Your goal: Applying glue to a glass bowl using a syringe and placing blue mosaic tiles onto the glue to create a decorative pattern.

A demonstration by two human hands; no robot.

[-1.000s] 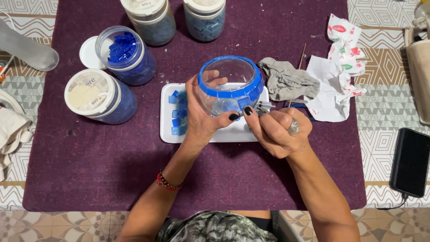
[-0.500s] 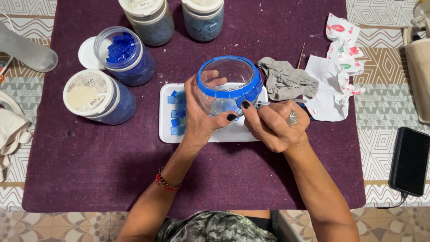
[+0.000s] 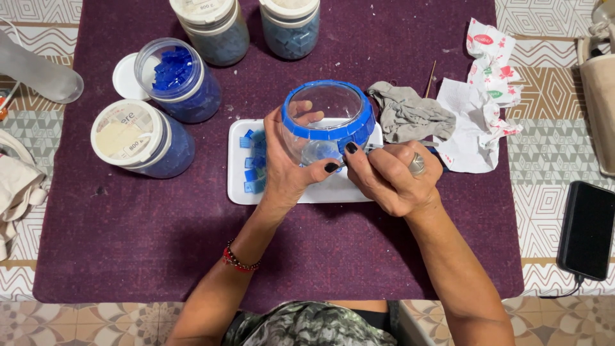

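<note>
Glass bowl (image 3: 327, 118) w/ a ring of blue tiles round its rim sits tilted over the white tray (image 3: 307, 192), mid purple mat (image 3: 128, 243). Left hand (image 3: 288, 160) cups the bowl's near-left side, thumb curled over the front, fingers showing thru the glass from behind; closed firmly round it. Right hand (image 3: 391, 173) just right of the bowl, fingers pinched shut on a thin metal tool (image 3: 375, 147), tip at the bowl wall right under the tile ring. Can't tell if the tip carries a tile.

To do this step well, I'd say: keep the bowl braced vs the tray so it can't roll, work w/ a light touch, seat each piece flush w/ the row above, even gaps.

Materials: bowl is clear, smooth, round, slippery looking. Tiles are small flat squares, glossy, blue shades; a loose batch (image 3: 253, 160) lies on the tray, left of the bowl. Tray is flat, rectangular, matte white. Mat looks soft, felt-like.

Left of the bowl: an open jar of deep blue tiles (image 3: 176, 77), its lid (image 3: 125, 74) beside it, and a closed jar w/ white cap (image 3: 138, 138). Two more capped jars (image 3: 214, 25) behind the bowl. Right of it: crumpled grey rag (image 3: 410, 115), creased paper (image 3: 477, 122), dark phone (image 3: 586, 230) further out on the patterned counter (image 3: 551, 83).
</note>
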